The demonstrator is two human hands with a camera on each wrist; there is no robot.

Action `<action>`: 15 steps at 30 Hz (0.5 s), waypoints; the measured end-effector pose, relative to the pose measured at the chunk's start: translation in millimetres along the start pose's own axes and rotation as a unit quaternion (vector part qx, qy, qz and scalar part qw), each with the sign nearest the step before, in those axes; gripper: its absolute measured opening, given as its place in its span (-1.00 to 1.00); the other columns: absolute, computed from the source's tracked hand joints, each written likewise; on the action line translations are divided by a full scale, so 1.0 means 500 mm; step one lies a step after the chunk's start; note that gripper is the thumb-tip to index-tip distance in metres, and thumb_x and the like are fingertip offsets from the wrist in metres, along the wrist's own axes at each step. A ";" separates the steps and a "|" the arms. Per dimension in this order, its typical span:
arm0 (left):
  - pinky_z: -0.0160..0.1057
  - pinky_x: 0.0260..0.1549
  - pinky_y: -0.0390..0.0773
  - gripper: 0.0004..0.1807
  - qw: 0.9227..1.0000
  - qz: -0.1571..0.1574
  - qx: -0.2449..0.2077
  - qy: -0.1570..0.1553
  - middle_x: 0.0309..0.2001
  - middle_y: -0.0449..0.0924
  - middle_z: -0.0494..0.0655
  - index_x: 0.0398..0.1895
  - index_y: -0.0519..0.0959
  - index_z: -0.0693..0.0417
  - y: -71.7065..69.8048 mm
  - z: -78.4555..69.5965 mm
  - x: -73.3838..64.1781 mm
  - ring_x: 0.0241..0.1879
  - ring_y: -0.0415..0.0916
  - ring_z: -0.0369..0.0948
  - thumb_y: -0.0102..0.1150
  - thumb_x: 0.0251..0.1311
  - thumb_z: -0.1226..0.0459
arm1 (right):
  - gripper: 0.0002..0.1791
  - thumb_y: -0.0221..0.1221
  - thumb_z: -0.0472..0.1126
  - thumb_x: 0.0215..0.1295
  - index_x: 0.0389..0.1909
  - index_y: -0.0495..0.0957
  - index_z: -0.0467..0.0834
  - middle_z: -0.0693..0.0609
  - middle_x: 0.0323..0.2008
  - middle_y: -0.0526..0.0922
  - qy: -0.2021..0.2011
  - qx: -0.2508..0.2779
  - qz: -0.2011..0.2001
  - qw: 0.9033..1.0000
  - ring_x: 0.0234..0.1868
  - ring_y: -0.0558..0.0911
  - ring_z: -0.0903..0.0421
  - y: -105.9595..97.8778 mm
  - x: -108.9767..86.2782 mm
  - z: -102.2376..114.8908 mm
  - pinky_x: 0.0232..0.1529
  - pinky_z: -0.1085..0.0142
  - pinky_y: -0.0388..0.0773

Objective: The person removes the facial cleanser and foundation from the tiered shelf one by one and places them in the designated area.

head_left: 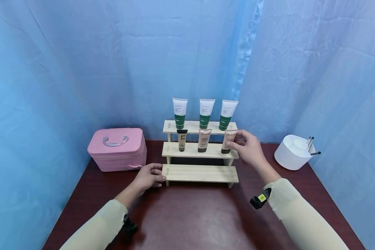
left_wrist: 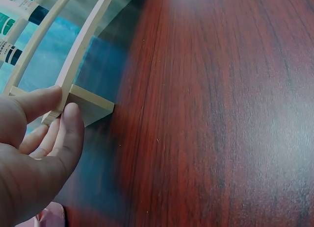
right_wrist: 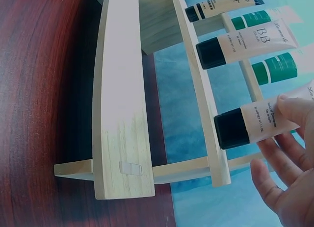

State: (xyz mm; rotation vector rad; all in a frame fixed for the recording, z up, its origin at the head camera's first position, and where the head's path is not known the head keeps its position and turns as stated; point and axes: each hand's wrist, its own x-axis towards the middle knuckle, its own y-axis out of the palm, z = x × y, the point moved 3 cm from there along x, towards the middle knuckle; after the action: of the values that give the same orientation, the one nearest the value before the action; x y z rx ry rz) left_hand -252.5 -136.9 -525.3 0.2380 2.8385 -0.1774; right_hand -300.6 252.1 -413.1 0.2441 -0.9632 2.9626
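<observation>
A three-step wooden rack (head_left: 200, 173) stands on the dark red table. On its middle step, my right hand (head_left: 249, 147) pinches a pinkish BB cream tube (right_wrist: 257, 120) between thumb and fingers at the right end. Another BB cream tube (head_left: 203, 141) and a smaller gold tube with a black end (head_left: 182, 140) stand to its left. Three white-and-green tubes (head_left: 205, 114) line the top step. My left hand (head_left: 148, 177) grips the left end of the lowest step, thumb on one face and fingers against the other, as the left wrist view shows.
At the left back sits a pink case (head_left: 117, 149) with a metal handle. To the right is a white round holder (head_left: 292, 152) with several dark-tipped sticks in it. Blue curtains (head_left: 143, 62) hang behind and along both sides of the table (head_left: 190, 218).
</observation>
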 end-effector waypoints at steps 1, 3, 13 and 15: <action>-0.17 -0.39 0.78 -0.33 1.000 -0.001 0.000 -0.003 -0.09 0.63 0.20 0.37 0.38 0.36 0.001 0.001 0.001 -0.34 0.67 -0.16 0.37 0.16 0.54 | -0.46 0.41 0.11 0.27 0.15 0.54 -0.07 -0.08 0.08 0.62 0.001 0.002 0.002 1.000 0.19 0.66 -0.15 0.000 -0.001 -0.001 0.10 -0.10 0.65; -0.19 -0.41 0.77 -0.34 1.000 -0.002 0.003 -0.006 -0.11 0.65 0.17 0.35 0.40 0.38 0.001 0.001 0.000 -0.37 0.65 -0.16 0.37 0.16 0.54 | -0.46 0.41 0.12 0.27 0.15 0.54 -0.05 -0.07 0.09 0.61 0.003 0.005 0.004 1.000 0.19 0.66 -0.16 -0.001 -0.002 -0.003 0.09 -0.09 0.65; -0.23 -0.42 0.74 -0.42 1.000 -0.004 0.025 -0.013 -0.22 0.66 0.09 0.27 0.47 0.40 0.002 -0.002 0.000 -0.42 0.61 -0.21 0.39 0.16 0.52 | -0.41 0.38 0.15 0.29 0.25 0.52 -0.01 -0.09 0.14 0.62 -0.010 -0.002 0.017 1.000 0.26 0.61 -0.19 -0.033 -0.016 -0.015 0.08 -0.06 0.67; -0.22 -0.41 0.75 -0.42 0.999 -0.001 0.032 -0.016 -0.21 0.65 0.10 0.27 0.46 0.40 0.000 -0.006 -0.001 -0.41 0.61 -0.20 0.38 0.16 0.52 | -0.36 0.37 0.16 0.30 0.30 0.50 -0.03 -0.11 0.15 0.62 -0.010 -0.007 0.016 1.000 0.24 0.63 -0.17 -0.047 -0.022 -0.021 0.05 0.02 0.68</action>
State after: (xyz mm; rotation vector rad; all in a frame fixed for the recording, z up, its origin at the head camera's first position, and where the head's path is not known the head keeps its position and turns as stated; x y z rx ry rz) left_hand -252.8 -136.7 -522.1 0.2432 2.8050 -0.2691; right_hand -289.9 277.8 -409.3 0.2603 -0.9981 2.9878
